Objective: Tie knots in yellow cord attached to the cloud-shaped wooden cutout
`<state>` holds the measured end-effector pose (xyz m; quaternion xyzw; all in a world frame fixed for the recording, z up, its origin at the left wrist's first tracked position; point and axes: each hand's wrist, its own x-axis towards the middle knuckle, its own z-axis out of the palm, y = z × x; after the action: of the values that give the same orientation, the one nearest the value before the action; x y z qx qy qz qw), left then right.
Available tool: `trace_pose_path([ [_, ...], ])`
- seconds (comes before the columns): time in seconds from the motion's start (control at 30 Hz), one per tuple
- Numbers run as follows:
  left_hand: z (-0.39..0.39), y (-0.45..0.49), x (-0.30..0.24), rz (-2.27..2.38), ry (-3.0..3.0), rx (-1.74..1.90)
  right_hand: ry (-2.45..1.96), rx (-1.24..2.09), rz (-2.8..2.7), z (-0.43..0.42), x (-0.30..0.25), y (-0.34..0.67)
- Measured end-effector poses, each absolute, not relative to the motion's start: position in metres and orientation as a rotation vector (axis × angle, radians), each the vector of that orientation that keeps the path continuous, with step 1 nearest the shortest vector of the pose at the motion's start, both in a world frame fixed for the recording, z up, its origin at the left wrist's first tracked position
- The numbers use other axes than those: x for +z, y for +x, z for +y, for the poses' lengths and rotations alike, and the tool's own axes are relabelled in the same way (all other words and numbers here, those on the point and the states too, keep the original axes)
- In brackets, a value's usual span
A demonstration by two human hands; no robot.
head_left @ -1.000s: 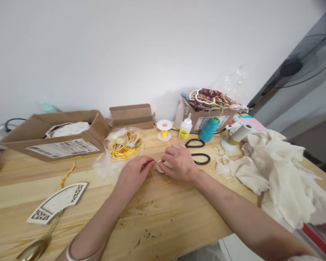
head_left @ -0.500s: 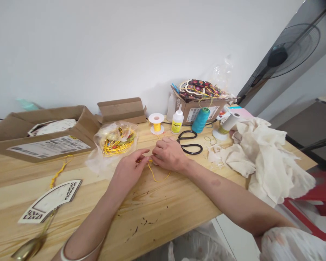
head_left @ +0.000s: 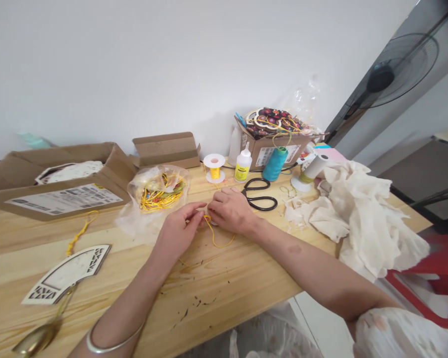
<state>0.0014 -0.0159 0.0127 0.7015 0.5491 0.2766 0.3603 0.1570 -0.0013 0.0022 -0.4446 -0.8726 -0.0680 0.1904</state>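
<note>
My left hand (head_left: 179,227) and my right hand (head_left: 229,211) meet over the middle of the wooden table (head_left: 224,293). Both pinch a thin yellow cord (head_left: 213,237) that loops down onto the wood below them. The right hand's fingers curl over a small white piece that is mostly hidden. A silver bangle (head_left: 110,343) sits on my left wrist. Just behind the left hand lies a clear plastic bag of yellow cords (head_left: 157,193).
Black scissors (head_left: 260,194), a glue bottle (head_left: 243,165), a yellow cord spool (head_left: 214,167), a teal thread cone (head_left: 275,163) and a small box of ornaments (head_left: 272,135) stand behind. Cream cloth (head_left: 358,214) lies right, a cardboard box (head_left: 59,181) and a white fan-shaped cutout (head_left: 67,273) left.
The view has shifted a little to the right and my hands have drawn closer together on the yellow cord; the cord's loop lies slightly differently.
</note>
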Motion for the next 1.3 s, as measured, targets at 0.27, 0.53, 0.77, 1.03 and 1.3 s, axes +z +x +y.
trace_pose_path([
  [0.27,-0.014,0.000,0.010,1.352,1.745,0.791,-1.151,-0.088,-2.432,-0.008,0.008,0.155],
  [0.53,-0.010,-0.004,0.010,1.398,1.768,0.787,-1.094,-0.051,-2.478,-0.005,0.004,0.157],
  [0.77,-0.008,-0.007,0.007,1.402,1.775,0.764,-1.079,-0.040,-2.503,-0.005,0.003,0.157],
  [1.03,-0.016,-0.001,0.018,1.478,2.066,0.950,-1.104,-0.143,-2.481,-0.004,0.005,0.156],
  [1.3,-0.027,0.012,0.019,1.124,2.255,1.049,-0.889,-0.257,-2.413,0.002,-0.001,0.160],
])
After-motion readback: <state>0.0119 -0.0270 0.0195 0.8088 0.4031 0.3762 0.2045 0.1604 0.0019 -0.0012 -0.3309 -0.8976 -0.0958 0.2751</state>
